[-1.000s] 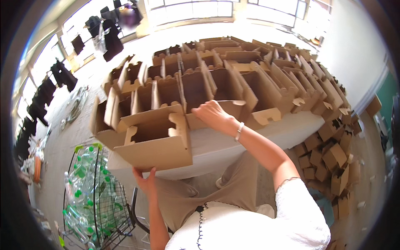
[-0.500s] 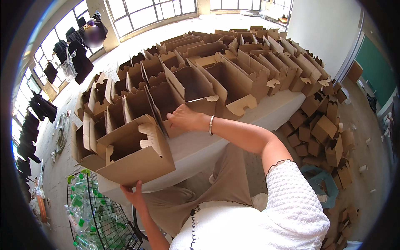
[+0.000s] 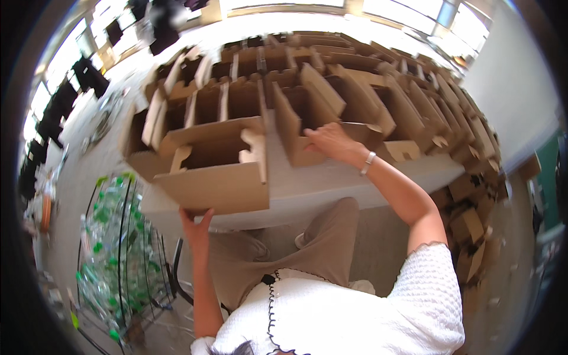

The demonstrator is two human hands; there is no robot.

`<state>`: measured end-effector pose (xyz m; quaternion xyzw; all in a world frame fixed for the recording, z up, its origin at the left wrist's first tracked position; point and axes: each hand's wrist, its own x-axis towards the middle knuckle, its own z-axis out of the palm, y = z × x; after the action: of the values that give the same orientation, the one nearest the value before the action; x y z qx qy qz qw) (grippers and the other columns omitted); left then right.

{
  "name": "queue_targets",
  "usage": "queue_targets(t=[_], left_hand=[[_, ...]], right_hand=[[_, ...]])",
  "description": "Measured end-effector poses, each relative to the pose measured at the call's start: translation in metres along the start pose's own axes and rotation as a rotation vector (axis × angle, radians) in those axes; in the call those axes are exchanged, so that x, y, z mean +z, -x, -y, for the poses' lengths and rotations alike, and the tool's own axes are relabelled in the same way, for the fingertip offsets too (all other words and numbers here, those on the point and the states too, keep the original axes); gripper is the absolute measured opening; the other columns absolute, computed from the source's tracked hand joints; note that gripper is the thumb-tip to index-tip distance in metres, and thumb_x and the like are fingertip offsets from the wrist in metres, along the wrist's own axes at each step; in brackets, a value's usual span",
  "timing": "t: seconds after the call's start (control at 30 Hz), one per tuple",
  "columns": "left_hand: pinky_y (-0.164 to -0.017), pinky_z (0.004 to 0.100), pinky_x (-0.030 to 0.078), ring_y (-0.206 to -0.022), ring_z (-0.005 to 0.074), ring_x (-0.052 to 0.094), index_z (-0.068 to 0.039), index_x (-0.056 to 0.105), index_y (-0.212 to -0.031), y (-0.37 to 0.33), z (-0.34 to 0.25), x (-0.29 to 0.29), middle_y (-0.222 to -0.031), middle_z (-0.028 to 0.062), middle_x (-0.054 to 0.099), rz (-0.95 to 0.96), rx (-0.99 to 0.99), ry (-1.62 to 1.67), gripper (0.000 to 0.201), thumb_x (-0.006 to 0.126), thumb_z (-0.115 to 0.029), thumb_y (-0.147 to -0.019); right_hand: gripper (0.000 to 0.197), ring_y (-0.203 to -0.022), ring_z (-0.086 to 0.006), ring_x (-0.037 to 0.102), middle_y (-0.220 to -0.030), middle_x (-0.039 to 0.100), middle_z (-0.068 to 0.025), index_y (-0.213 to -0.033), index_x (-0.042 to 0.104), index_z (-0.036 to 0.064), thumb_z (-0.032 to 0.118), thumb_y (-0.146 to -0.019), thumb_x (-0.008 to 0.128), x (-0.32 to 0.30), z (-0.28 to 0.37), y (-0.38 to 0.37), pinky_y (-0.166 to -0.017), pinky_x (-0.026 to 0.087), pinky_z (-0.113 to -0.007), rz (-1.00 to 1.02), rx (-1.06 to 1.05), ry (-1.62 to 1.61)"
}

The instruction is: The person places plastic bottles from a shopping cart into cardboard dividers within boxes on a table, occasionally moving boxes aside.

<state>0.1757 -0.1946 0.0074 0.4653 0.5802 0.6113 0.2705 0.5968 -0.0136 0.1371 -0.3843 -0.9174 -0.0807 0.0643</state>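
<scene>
Open cardboard boxes stand in rows on a white-topped table. My right hand (image 3: 337, 144) is closed on the front wall of one brown cardboard box (image 3: 293, 121), its fingers at the upper edge. A strip of white tabletop separates that box from a nearer cardboard box (image 3: 213, 192) to its left. This nearer box has raised flaps and cut-out tabs, and sits at the front left corner. My left hand (image 3: 197, 229) is at its lower front edge, thumb and fingers spread apart and touching the cardboard. Some fingertips are hidden by the box.
A black wire basket (image 3: 122, 236) of clear bottles with green caps stands on the floor at left. Several loose boxes (image 3: 467, 225) are piled on the floor at right. Dark garments (image 3: 89, 74) hang near the windows. The white table (image 3: 331, 186) edge runs before my knees.
My right hand has shifted right with the box it grips, and a gap has opened beside the near-left box. My left hand stays at that box's lower edge. The whole view has shifted.
</scene>
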Motion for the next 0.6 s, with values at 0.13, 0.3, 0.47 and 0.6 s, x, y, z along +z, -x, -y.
queue_targets(t=[0.13, 0.3, 0.47, 0.6], left_hand=[[-0.106, 0.0365, 0.043, -0.122, 0.0244, 0.057, -0.001, 0.049, -0.138, 0.009, -0.034, 0.014, -0.13, 0.0138, 0.061, 0.049, -0.047, 0.002, 0.07, 0.086, -0.008, -0.079], [-0.107, 0.0365, 0.043, -0.124, 0.0247, 0.056, 0.0, 0.046, -0.142, 0.014, -0.066, 0.035, -0.133, 0.0133, 0.06, -0.015, -0.06, -0.066, 0.076, 0.086, -0.01, -0.079], [-0.115, 0.0398, 0.038, -0.134, 0.0271, 0.049, -0.001, 0.038, -0.151, 0.026, -0.042, 0.024, -0.143, 0.0155, 0.054, -0.104, -0.059, -0.008, 0.088, 0.087, -0.011, -0.079], [-0.121, 0.0429, 0.031, -0.142, 0.0294, 0.043, -0.002, 0.032, -0.157, 0.035, -0.043, 0.02, -0.15, 0.0183, 0.047, -0.155, -0.044, -0.028, 0.096, 0.088, -0.016, -0.08]], right_hand=[[0.036, -0.073, -0.0369, 0.07, -0.068, 0.067, -0.0155, -0.088, 0.056, 0.0048, 0.038, -0.092, 0.071, -0.005, 0.012, 0.006, -0.064, 0.052, -0.045, 0.026, 0.006, 0.026], [0.037, -0.118, -0.0341, 0.065, -0.12, 0.069, -0.0203, -0.124, 0.06, -0.0024, 0.021, -0.096, 0.069, -0.034, 0.041, 0.024, -0.098, 0.051, -0.04, -0.124, 0.099, -0.315], [0.067, -0.135, -0.0293, 0.054, -0.145, 0.057, -0.0126, -0.147, 0.05, 0.003, 0.022, -0.089, 0.077, -0.048, 0.098, 0.028, -0.115, 0.039, -0.041, -0.372, 0.165, -0.781], [0.094, -0.148, -0.0298, 0.04, -0.157, 0.047, -0.0108, -0.154, 0.043, 0.0083, 0.019, -0.073, 0.089, -0.07, 0.163, 0.016, -0.122, 0.032, -0.045, -0.491, 0.163, -0.687]])
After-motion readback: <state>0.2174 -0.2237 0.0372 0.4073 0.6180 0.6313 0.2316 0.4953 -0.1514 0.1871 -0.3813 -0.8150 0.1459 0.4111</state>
